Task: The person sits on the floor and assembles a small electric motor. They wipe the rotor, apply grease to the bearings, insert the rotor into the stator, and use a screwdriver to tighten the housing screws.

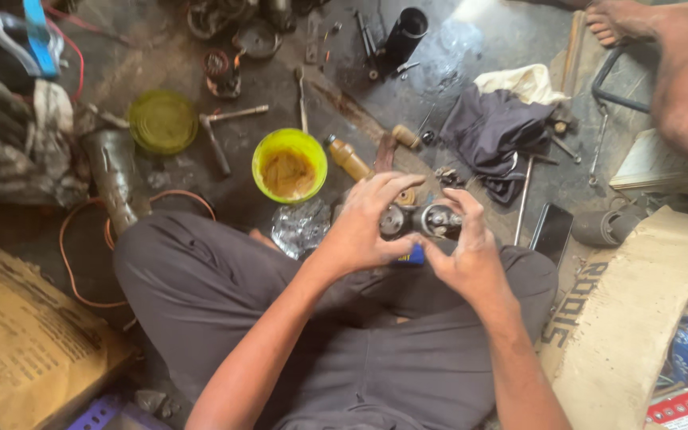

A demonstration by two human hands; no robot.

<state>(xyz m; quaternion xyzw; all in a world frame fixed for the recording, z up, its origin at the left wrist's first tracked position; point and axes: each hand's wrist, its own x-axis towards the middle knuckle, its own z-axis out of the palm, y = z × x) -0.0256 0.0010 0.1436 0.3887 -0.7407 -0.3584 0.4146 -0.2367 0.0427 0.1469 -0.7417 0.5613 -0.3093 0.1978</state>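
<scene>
- grey metal part (420,220), short and cylindrical with round ends, held between both hands above the lap.
- left hand (364,227) wrapped round the part's left end, fingers curled over the top, thumb below; closed on it.
- right hand (463,251) cupping the right end, fingers bent round it, thumb pressed near the middle; also closed on it.
- small blue thing just under the part, mostly hidden; kind unclear.
- crossed legs in dark grey trousers (224,279) below the hands, seated on a greasy dark floor (471,48).
- yellow tub (289,165) of brownish grease just ahead of the left hand, near the knee.
- crumpled foil (300,227) between tub and left wrist.
- amber bottle (348,159) lying beside the tub, to its right.
- green lid (162,121) further left, well apart from the hands.
- t-shaped wrench (220,135) between lid and tub.
- dark rag (491,131) with a pale cloth (523,81) behind it, ahead of the right hand.
- black phone (552,232) flat on the floor, near the right knee.
- black tube (404,36) upright at the far edge.
- orange cable (81,255) looping by the left knee.
- cardboard (25,334) at lower left; curved cardboard strip (639,310) at lower right.
- another person's bare foot (623,20) and leg at upper right, apart from the hands.
</scene>
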